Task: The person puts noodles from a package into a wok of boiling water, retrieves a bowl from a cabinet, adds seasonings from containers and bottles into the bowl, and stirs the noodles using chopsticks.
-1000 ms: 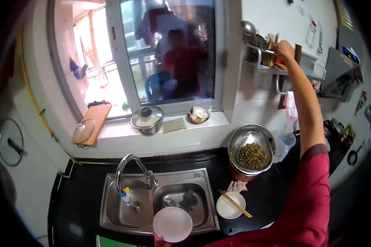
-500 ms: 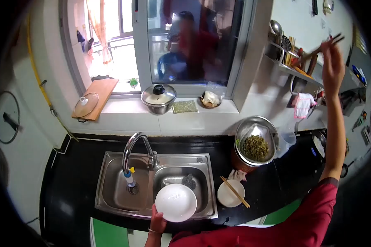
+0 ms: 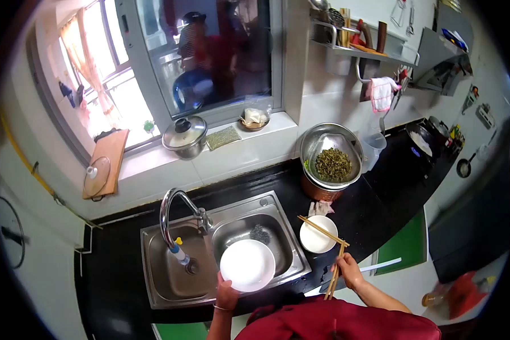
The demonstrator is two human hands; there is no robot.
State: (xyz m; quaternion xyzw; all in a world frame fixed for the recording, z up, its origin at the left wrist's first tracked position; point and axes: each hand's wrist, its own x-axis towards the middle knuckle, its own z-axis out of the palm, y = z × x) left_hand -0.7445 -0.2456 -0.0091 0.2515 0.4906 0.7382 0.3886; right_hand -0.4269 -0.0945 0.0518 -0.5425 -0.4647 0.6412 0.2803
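My left hand (image 3: 226, 292) is closed on the rim of a white bowl (image 3: 247, 265), held over the right basin of the sink (image 3: 181, 283). My right hand (image 3: 350, 271) grips a pair of wooden chopsticks (image 3: 333, 279) at the counter's front edge. Their upper ends appear to meet another pair of chopsticks (image 3: 317, 225), laid across a second white bowl (image 3: 318, 241) on the counter. Behind that bowl lies a crumpled pale cloth-like item (image 3: 321, 208). A dark scouring pad (image 3: 259, 233) sits in the right basin.
A curved faucet (image 3: 165, 212) rises behind the sink. Back right, a metal bowl (image 3: 306, 144) holds dark green leafy food (image 3: 332, 165) beside a clear plastic jug (image 3: 374, 150). A lidded pot (image 3: 185, 136) stands on the sill. A wok (image 3: 419, 141) is far right.
My right hand has come down from the raised utensil rack to the counter edge, bringing chopsticks with it. My left hand still holds the bowl over the sink. The view has turned right.
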